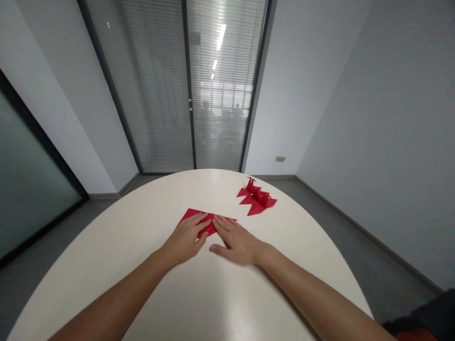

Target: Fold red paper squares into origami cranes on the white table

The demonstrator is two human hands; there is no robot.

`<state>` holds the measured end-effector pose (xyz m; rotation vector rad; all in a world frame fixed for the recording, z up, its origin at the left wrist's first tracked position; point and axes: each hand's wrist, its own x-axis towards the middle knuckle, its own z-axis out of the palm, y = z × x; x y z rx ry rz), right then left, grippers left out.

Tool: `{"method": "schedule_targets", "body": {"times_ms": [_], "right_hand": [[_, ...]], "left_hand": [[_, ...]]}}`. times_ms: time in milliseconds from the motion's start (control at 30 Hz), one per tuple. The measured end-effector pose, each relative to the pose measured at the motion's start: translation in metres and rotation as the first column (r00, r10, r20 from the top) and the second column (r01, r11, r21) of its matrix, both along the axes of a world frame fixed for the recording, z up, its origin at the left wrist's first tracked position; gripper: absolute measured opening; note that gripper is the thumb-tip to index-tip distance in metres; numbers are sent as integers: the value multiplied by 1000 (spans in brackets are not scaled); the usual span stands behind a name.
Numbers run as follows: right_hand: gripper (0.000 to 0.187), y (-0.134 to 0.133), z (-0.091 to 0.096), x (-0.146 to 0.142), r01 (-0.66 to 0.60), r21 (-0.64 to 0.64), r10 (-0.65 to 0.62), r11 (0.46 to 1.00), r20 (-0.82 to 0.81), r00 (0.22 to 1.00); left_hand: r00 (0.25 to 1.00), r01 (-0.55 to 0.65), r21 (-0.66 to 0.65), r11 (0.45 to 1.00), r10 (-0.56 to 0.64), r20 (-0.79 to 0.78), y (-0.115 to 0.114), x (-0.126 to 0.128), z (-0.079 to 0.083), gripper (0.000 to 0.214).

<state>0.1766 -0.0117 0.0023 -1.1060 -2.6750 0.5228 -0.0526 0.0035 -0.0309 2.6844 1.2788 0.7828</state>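
A folded sheet of red paper (187, 214) lies flat on the white table, partly covered by both hands. My left hand (186, 237) rests on its left part, fingers stretched out over the paper and the thumb on its near edge. My right hand (239, 240) lies flat over the right part, fingertips close to those of the left and the thumb spread on the table. Neither hand grips anything. How the paper is folded beneath the palms is hidden.
Several red folded-paper cranes (259, 199) sit in a cluster toward the far right of the round white table (142, 241). Past the table's far edge stand a glass partition with blinds (220, 132) and grey walls. Something dark (426, 315) shows at the lower right.
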Motion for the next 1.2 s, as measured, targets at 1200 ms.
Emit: {"method": "schedule_targets", "body": {"times_ms": [1200], "right_hand": [[38,13,1,10,75,290,-35,954,-144,989]], "left_hand": [[995,85,-84,993,-81,53,-19,5,21,38]]}}
